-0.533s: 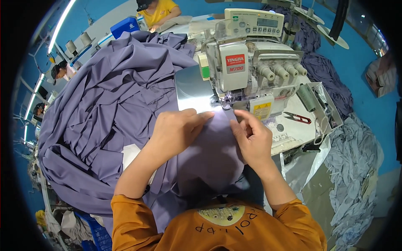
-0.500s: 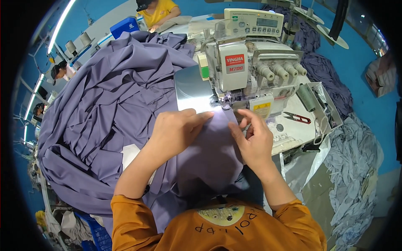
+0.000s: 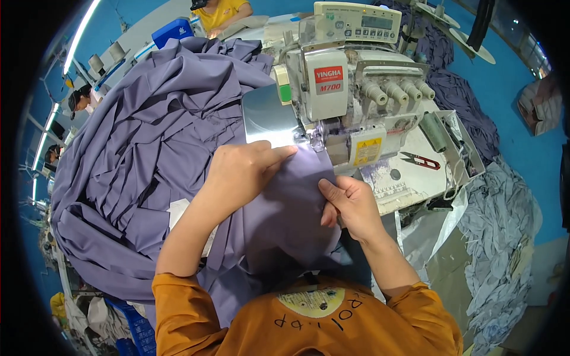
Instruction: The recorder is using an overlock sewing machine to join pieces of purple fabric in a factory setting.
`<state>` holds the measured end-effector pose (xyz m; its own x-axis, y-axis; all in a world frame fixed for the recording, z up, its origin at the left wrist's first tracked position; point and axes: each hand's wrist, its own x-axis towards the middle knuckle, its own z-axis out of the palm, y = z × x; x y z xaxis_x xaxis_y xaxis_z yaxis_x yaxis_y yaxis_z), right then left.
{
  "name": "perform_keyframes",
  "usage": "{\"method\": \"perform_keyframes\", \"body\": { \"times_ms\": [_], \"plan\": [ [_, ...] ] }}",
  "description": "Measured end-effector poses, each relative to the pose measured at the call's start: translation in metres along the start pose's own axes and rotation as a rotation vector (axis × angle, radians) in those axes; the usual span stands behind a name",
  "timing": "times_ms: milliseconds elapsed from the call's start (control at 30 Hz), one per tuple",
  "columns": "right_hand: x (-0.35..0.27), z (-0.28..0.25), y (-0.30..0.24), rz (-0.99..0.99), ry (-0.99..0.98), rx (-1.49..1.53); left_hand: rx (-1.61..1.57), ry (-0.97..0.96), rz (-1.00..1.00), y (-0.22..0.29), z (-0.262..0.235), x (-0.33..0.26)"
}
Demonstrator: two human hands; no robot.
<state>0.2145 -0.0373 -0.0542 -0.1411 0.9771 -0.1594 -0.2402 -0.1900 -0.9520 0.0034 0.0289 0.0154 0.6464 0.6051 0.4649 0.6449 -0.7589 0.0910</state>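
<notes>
A purple fabric panel (image 3: pixel 291 207) runs from my lap up to the presser foot area of a white overlock sewing machine (image 3: pixel 328 101). My left hand (image 3: pixel 240 172) has its fingers curled on the panel, the index fingertip pressing near the foot, beside the shiny metal plate (image 3: pixel 267 115). Lower down, my right hand (image 3: pixel 354 206) pinches the panel's right edge, thumb on top and fingers partly hidden beneath. A large heap of the same purple fabric (image 3: pixel 142 160) lies left of my left arm.
Red-handled thread snips (image 3: pixel 423 161) lie on the machine bed, near an open box (image 3: pixel 469 142) with a dark green spool (image 3: pixel 433 133). Control panel (image 3: pixel 356 24) tops the machine. Grey-blue cloth (image 3: pixel 502 237) hangs at right. A person in yellow (image 3: pixel 222 16) works at the back.
My right hand has moved down along the fabric edge, away from the foot, and its thumb now lies on the panel. The left hand remains near the foot.
</notes>
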Motion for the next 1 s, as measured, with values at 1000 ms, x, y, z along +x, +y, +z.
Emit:
{"method": "perform_keyframes", "body": {
  "times_ms": [1000],
  "plan": [
    [0.004, -0.004, -0.011, 0.003, -0.116, 0.038, -0.549, 0.359, -0.679, -0.045, -0.010, -0.051]
  ]
}}
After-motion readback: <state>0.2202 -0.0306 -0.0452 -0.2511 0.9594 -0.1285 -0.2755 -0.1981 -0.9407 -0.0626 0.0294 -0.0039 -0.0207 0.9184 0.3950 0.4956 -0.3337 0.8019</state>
